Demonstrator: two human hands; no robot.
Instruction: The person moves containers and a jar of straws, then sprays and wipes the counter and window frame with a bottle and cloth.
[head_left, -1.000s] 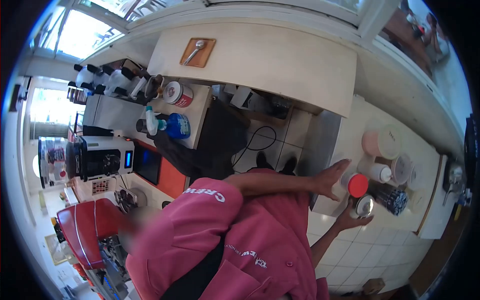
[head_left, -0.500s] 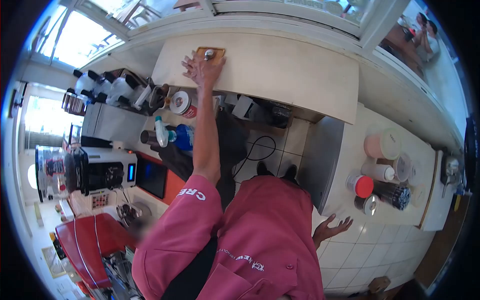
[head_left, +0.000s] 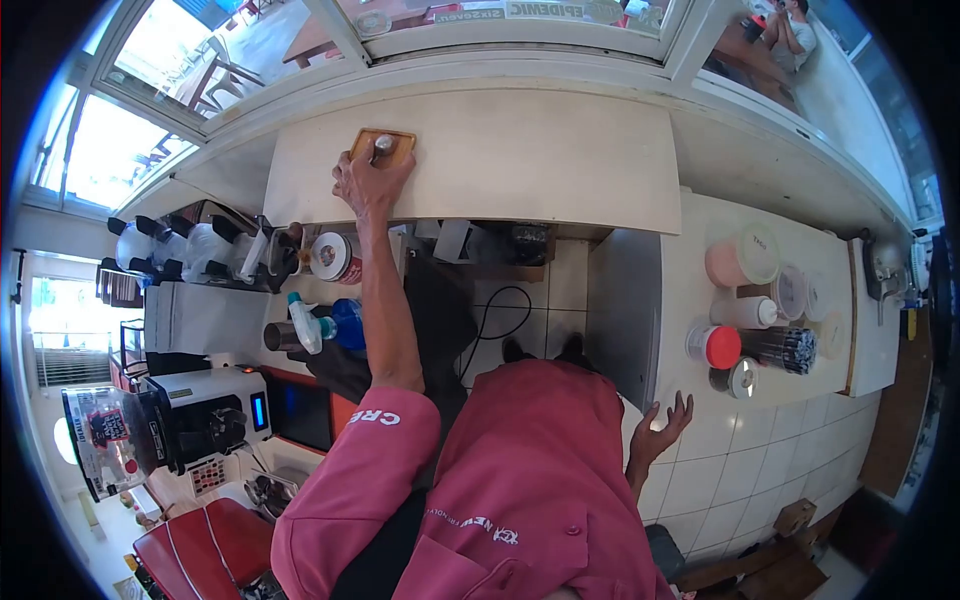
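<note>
A small wooden tray [head_left: 401,146] rests near the far left corner of the pale countertop [head_left: 530,160]. On it stands a small silvery round-topped object [head_left: 384,145] whose kind I cannot make out. My left hand [head_left: 370,186] reaches across the counter, its fingers curled around the tray's near side and the thumb on the right. Part of the tray is hidden beneath that hand. Low on the right, my right hand [head_left: 660,430] hangs in the air with its fingers apart and nothing in them, nearest the side counter.
Left of my arm are a spray bottle [head_left: 348,323] and a lidded tub [head_left: 330,256]. A coffee grinder [head_left: 200,410] stands further left. On the right counter stand a red-lidded jar [head_left: 722,347], a white bottle [head_left: 745,312] and a large tub [head_left: 740,257]. A cable [head_left: 527,310] lies on the tiled floor.
The view has shifted. My left hand's fingers, spread over the near side of the tray before, now curl around it. My right hand has turned upward, fingers still apart.
</note>
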